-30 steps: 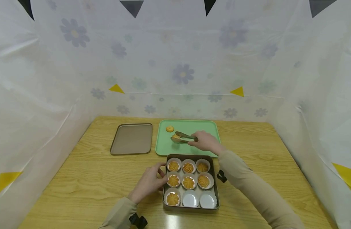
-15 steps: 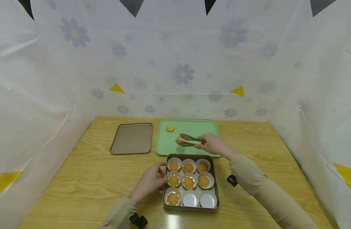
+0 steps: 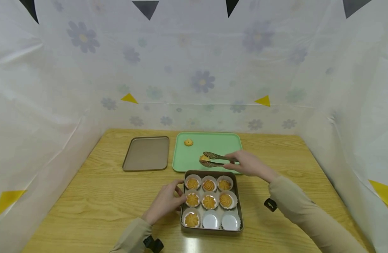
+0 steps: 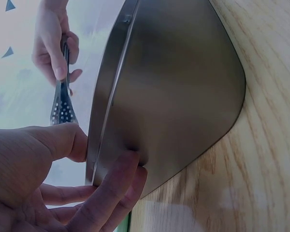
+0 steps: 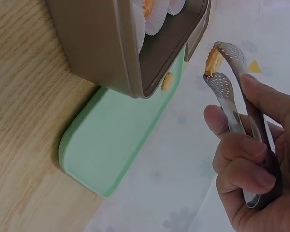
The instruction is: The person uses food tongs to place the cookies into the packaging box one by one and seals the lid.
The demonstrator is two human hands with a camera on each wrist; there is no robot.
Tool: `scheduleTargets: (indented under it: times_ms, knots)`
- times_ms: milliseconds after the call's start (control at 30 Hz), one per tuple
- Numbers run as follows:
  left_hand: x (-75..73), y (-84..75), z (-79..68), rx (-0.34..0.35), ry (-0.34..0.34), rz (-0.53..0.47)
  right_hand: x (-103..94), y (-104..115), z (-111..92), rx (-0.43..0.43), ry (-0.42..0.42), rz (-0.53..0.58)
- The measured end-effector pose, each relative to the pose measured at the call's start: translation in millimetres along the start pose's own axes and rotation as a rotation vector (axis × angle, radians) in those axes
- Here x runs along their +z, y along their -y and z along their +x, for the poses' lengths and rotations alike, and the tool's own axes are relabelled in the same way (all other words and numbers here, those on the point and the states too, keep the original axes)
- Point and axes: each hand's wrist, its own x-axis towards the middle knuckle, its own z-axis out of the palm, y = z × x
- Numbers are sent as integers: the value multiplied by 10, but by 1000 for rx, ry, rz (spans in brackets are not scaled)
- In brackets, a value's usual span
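Observation:
My right hand [image 3: 246, 163] grips perforated metal tongs [image 5: 249, 106]. A piped butter cookie [image 5: 213, 63] is pinched between the tong ends, over the near part of the green tray [image 3: 225, 142] in the head view. My left hand [image 3: 165, 202] holds the left wall of a brown baking tin [image 3: 211, 232]; in the left wrist view the thumb is at the rim and fingers [image 4: 106, 193] press the outer wall. Several paper cups in the tin hold cookies [image 3: 208, 202]. Two bare white cups [image 3: 211, 219] sit in the front row, middle and right.
One more cookie [image 3: 188, 142] lies at the green tray's back left. A shallow brown tray [image 3: 146, 153] stands left of it on the wooden table [image 3: 95, 196]. White flower-patterned sheeting [image 3: 194, 70] encloses the back and sides.
My right hand has drawn the tongs and the cookie to the right and nearer to me, towards the tin. The left hand and the tin have stayed in place.

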Motion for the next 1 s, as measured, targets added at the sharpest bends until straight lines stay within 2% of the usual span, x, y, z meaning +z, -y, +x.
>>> scheduleTargets:
  times_ms: [200,433,867,1000]
  knots:
    - [7,7,-8,5,7,-17,-29,-60,-148,-50,33,11]
    - [-8,13,-3,3,6,-3,-38,-104,-337,-115,72,-30]
    - [-11,24,-20,-7,10,-27,43,-141,-626,-181,209,58]
    - [-14,17,-24,-6,12,-28,78,-111,-671,-164,243,60]
